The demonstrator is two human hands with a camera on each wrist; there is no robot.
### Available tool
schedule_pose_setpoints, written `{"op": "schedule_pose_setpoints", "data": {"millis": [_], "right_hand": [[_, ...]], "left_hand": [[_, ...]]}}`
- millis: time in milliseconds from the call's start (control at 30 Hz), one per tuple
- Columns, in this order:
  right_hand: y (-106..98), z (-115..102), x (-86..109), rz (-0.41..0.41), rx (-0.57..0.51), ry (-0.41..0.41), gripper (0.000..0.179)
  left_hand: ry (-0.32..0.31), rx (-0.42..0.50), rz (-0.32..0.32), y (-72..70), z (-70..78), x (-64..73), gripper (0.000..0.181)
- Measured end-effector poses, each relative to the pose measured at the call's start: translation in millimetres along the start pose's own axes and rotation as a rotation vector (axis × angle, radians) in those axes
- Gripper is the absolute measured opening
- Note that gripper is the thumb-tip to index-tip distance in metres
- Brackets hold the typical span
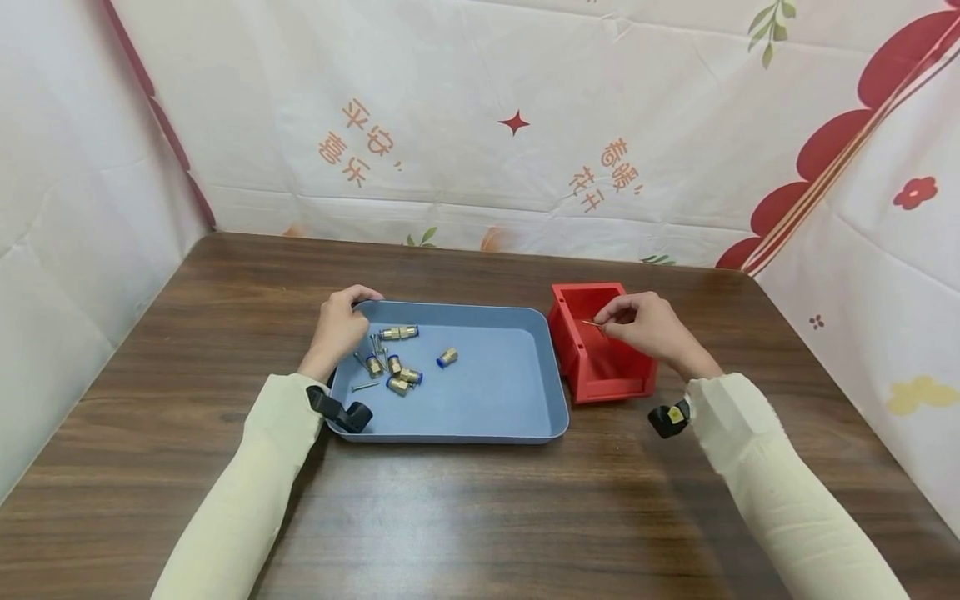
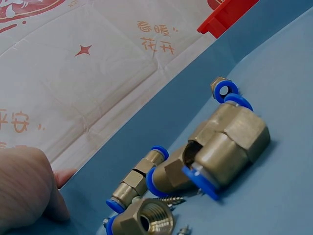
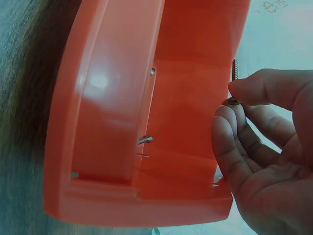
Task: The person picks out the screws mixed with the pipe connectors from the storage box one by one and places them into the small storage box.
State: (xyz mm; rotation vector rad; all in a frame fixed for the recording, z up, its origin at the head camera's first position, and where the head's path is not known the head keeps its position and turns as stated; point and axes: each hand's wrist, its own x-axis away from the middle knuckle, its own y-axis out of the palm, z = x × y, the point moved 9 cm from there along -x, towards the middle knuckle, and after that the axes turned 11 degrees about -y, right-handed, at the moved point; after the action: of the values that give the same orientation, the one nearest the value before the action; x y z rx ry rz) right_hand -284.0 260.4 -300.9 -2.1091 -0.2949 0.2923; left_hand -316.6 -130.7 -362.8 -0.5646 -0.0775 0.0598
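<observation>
My left hand (image 1: 340, 332) grips the upper left corner of a blue tray (image 1: 491, 404), with a fingertip and thumb at its rim in the left wrist view. Several brass tube fittings (image 2: 237, 144) with blue collars lie in the tray's left part, among several small screws (image 1: 366, 387). One brass fitting (image 1: 447, 357) sits apart, nearer the middle. Over the red bin (image 1: 611, 389), my right hand (image 1: 654, 327) pinches a screw (image 3: 235, 71) between thumb and fingertips. Inside the bin, another screw (image 3: 145, 140) shows at the bottom edge.
The bin stands close against the tray's right side on a brown wooden table (image 1: 465, 517). A printed white cloth (image 1: 450, 133) hangs behind the table and along both sides. Each wrist carries a small black camera (image 1: 667, 419).
</observation>
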Motion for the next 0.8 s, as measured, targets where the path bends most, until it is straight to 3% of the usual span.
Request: {"op": "schedule_pose_setpoints", "data": {"millis": [800], "right_hand": [[1.0, -10.2, -2.4, -0.012, -0.036, -0.010, 0.021]], "left_hand": [[0.004, -0.008, -0.006, 0.9, -1.3, -0.1, 0.045]]}}
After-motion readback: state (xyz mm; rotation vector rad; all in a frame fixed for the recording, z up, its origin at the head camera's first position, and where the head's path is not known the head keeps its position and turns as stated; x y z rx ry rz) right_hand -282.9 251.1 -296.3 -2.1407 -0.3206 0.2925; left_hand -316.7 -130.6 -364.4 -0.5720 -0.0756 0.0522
